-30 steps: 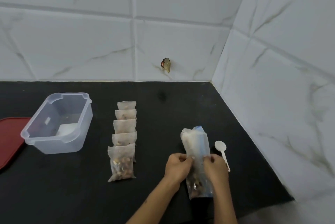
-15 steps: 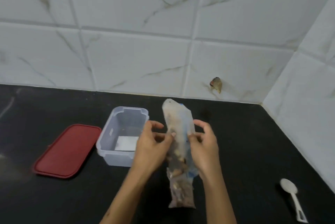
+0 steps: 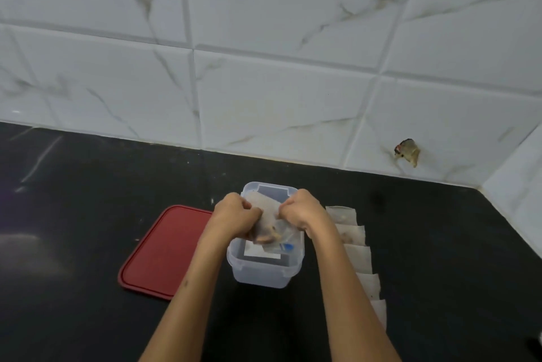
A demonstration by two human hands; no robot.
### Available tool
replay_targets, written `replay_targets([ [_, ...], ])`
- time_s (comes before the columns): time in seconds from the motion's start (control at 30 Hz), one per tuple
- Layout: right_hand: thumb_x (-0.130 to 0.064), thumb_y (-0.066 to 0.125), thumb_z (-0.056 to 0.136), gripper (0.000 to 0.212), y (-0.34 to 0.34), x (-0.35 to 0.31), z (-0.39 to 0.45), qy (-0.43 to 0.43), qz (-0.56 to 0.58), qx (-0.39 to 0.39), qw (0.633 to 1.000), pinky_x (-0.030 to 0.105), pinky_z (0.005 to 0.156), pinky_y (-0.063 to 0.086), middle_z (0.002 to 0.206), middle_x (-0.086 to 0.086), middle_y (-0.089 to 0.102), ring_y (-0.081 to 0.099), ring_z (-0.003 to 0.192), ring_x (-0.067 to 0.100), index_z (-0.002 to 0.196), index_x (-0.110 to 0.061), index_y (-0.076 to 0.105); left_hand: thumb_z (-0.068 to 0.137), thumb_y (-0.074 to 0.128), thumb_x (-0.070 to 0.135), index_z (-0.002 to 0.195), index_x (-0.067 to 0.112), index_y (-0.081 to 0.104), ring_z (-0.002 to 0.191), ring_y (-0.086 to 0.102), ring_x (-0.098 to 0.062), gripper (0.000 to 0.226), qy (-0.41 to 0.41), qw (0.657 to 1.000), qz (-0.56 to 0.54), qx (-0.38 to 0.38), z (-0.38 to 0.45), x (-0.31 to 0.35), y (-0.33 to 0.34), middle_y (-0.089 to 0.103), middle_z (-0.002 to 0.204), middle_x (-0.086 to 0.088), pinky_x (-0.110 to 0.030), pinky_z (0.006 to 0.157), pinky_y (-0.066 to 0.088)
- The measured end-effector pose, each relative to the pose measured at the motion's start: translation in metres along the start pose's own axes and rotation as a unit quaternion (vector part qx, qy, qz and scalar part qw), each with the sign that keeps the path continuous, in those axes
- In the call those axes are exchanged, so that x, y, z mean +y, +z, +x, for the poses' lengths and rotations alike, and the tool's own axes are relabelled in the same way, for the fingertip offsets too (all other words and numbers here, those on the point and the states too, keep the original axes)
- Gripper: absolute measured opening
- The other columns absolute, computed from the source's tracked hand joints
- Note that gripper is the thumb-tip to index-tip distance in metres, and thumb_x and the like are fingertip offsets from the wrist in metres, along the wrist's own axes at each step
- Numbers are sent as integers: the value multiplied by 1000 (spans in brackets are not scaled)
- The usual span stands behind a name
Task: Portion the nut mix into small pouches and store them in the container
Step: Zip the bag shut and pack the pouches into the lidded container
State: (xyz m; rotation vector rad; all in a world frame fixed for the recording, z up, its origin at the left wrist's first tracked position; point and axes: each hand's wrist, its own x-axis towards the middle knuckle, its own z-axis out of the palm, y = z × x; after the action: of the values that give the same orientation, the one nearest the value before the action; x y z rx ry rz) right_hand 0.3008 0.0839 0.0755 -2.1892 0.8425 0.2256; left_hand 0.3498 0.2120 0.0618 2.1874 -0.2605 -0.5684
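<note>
Both grips clamp the nut bag (image 3: 268, 222): left hand (image 3: 236, 215) and right hand (image 3: 302, 210) hold it over the container (image 3: 265, 273), probably to stow it; pouches (image 3: 356, 256) wait at three o'clock.

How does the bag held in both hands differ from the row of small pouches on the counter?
The bag is gripped by the left hand and right hand over the open container; the small pouches lie untouched on the counter. The bag looks crumpled; the small pouches lie flat, overlapping in a row. Both are translucent.
</note>
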Motion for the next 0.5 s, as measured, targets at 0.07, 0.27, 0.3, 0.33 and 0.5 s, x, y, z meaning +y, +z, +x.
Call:
replay_targets([
  [0.07, -12, 55, 88, 35, 6, -5, 4, 8, -32, 9, 999, 25, 62, 42, 117, 13, 58, 57, 89, 21, 122, -6, 55, 90, 55, 15, 88, 0, 68, 58, 60, -15, 19, 5, 998, 59, -4, 6, 0, 2, 63, 69, -7, -22, 55, 50],
  [0.27, -15, 51, 95, 25, 21, -8, 2, -5, -90, 33, 995, 25, 62, 39, 95, 8, 53, 52, 79, 18, 117, -5, 58, 92, 55, 21, 93, -1, 60, 69, 50, -18, 23, 32, 988, 152, -19, 5, 4, 7, 56, 83, -12, -24, 55, 40],
  [0.3, -19, 50, 96, 27, 18, -8, -4, -21, -91, 42, 995, 23, 62, 40, 99, 9, 56, 54, 81, 18, 119, -6, 58, 93, 55, 23, 105, -3, 59, 78, 54, -21, 29, 47, 984, 168, -19, 3, 5, 5, 59, 96, -15, -25, 61, 43],
  [0.33, -22, 49, 97, 30, 13, -6, -11, -42, -92, 53, 993, 22, 65, 40, 107, 9, 59, 57, 88, 19, 122, -8, 57, 93, 56, 24, 115, -1, 57, 91, 57, -24, 33, 66, 980, 186, -14, 0, 5, 3, 59, 110, -15, -28, 71, 46],
  [0.5, -26, 61, 91, 32, -11, 1, -53, -99, -122, -18, 987, 17, 65, 44, 123, 2, 60, 59, 94, 14, 122, -23, 61, 88, 63, 19, 129, 18, 56, 115, 54, -21, 42, 120, 962, 235, -74, -18, 5, -16, 52, 133, -6, -28, 85, 45],
])
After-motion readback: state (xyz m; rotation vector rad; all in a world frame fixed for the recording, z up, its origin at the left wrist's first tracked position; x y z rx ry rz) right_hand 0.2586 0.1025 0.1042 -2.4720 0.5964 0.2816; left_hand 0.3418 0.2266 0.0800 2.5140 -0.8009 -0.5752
